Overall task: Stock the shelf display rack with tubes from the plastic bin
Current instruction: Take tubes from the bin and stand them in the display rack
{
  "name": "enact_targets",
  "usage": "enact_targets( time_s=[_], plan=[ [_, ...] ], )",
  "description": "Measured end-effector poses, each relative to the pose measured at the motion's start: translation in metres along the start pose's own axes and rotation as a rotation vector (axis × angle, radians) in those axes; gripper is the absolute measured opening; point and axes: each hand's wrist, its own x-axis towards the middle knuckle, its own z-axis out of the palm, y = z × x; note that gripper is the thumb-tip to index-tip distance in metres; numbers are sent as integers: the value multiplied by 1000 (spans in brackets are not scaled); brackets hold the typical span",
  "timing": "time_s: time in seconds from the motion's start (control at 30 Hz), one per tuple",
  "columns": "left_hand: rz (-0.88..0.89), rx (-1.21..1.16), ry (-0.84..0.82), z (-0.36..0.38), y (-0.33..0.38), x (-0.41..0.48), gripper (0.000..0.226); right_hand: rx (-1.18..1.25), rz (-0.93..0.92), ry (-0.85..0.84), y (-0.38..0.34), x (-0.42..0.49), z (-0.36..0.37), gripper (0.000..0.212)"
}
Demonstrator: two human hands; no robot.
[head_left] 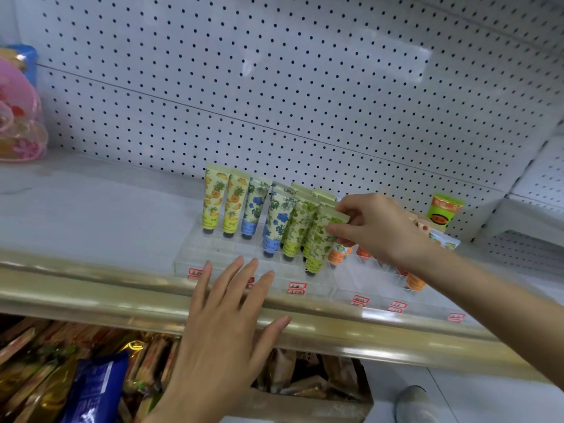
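While the right hand (375, 227) pinches a green leaf tube (320, 242) over the display rack (225, 254), the tube does not look seated yet.

Nearest, below the rack: snack packets (91, 377) on the lower shelf. Just in front of the rack, the left hand (225, 325) is flat, fingers straight and spread, holding nothing, over the gold shelf rail (91, 288). Contact with the rail: cannot tell. Red price labels (296, 288) are on the rack's front face.

The right hand comes in from the rack's right side, thumb and fingers pinching the tube's flat crimped top. The tube is tilted, cap down, with its lower end at a front slot near the rack's right end. Cap in the slot or not: cannot tell.

Just behind it in the rack, other green tubes (297, 230) lean the same way, very close or touching. Further left in the rack are blue flower tubes (254, 209), then two pineapple tubes (213, 203), upright at the back left. Orange tubes (338, 251) are just right of the rack, partly hidden by the wrist. A green cup (444, 210) is behind and right of the rack. The pegboard (274, 87) is behind the rack, with pink packaged goods (18, 117) far to its left. The plastic bin is not in view.

Risks, judged:
- The grip is high on the crimp, so the cap end can swing and miss the slot.
- A push backward could tip the leaning green neighbours, domino style.
- Letting go before the cap seats could drop the tube forward off the rack, over the rail and into the packets below.
- The left hand is not bracing the rack, so the rack may slide if pushed.
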Motion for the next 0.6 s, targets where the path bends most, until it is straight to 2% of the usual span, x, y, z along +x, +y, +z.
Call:
enact_targets(
  time_s=[0.3,0.6],
  plan=[
    [-38,-16,-35,-2,3,-1,59,-44,51,-43,-4,4,2,19],
    [-48,-45,-32,-3,4,0,61,42,133,-85,0,3,1,27]
  ],
)
